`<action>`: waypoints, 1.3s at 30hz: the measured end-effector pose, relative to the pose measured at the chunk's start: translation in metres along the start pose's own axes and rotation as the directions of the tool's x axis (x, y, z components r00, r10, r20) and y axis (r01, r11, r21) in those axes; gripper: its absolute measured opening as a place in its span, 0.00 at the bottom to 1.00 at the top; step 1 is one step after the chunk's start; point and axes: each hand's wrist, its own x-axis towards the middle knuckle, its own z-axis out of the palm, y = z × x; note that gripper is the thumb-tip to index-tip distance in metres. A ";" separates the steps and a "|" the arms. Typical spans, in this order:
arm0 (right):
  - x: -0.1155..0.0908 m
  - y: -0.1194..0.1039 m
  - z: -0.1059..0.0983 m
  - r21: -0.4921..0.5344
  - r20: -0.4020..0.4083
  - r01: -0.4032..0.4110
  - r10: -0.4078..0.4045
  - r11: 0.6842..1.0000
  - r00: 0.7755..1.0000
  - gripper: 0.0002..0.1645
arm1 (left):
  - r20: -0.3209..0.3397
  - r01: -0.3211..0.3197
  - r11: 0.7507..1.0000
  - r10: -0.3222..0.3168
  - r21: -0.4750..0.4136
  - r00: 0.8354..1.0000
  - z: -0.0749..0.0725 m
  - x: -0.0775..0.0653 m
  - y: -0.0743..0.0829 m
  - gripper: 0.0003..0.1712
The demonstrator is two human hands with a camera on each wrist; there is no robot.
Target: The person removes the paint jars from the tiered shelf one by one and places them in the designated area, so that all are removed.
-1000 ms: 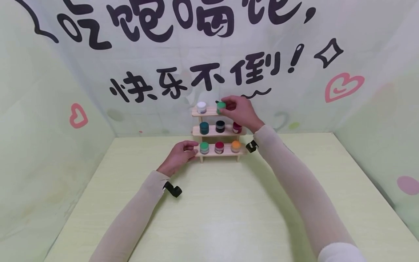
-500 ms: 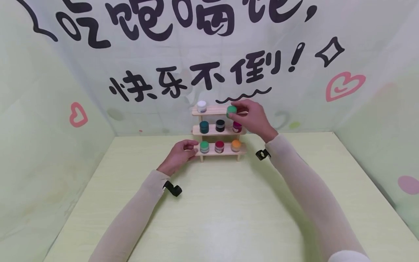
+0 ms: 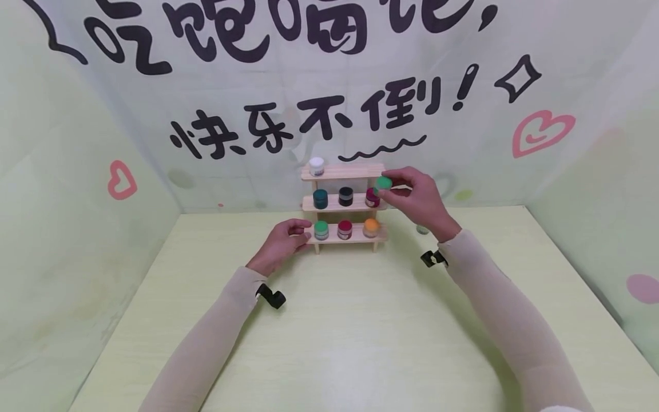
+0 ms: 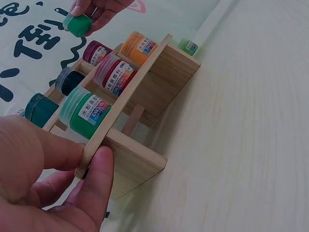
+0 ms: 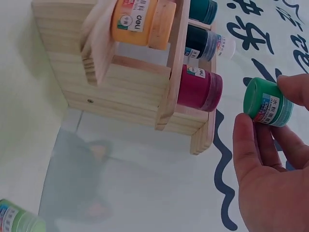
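A small green paint jar (image 5: 264, 102) is pinched between the thumb and fingers of my right hand (image 3: 419, 197), in the air by the right end of the three-tier wooden rack (image 3: 350, 171). My left hand (image 3: 280, 243) grips the left end of the rack's lowest shelf, thumb and finger on the board's edge (image 4: 96, 140). On the bottom tier stand a green jar (image 4: 86, 112), a red jar (image 4: 115, 73) and an orange jar (image 4: 139, 47). The middle tier bears a teal jar (image 3: 320, 199), a black jar (image 3: 345, 197) and a magenta jar (image 5: 199, 88). A white jar (image 3: 316, 166) stands top left.
A light green jar (image 4: 188, 46) stands on the table behind the rack's right side, mostly hidden by my right wrist in the head view. The pale wood table (image 3: 329, 332) reaches back to a printed cloth wall (image 3: 247, 183).
My right hand has lifted the green jar off the top shelf and carried it right and slightly lower in the head view. The light green jar has come into sight. My left hand stays put.
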 end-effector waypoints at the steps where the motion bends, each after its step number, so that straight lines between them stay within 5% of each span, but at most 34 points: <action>1: -0.002 0.000 -0.002 -0.003 -0.001 0.001 -0.001 1.000 1.000 0.26 | -0.002 0.001 1.000 -0.001 -0.001 1.000 -0.001 0.000 0.000 0.20; 17: -0.031 0.028 -0.027 -0.017 -0.008 -0.017 0.017 1.000 1.000 0.29 | 0.015 -0.007 1.000 0.007 -0.002 1.000 -0.003 0.000 -0.001 0.19; 39: -0.050 0.080 -0.072 -0.140 -0.005 -0.141 0.141 0.980 0.990 0.31 | 0.007 0.001 1.000 -0.001 -0.026 1.000 -0.001 0.000 0.000 0.20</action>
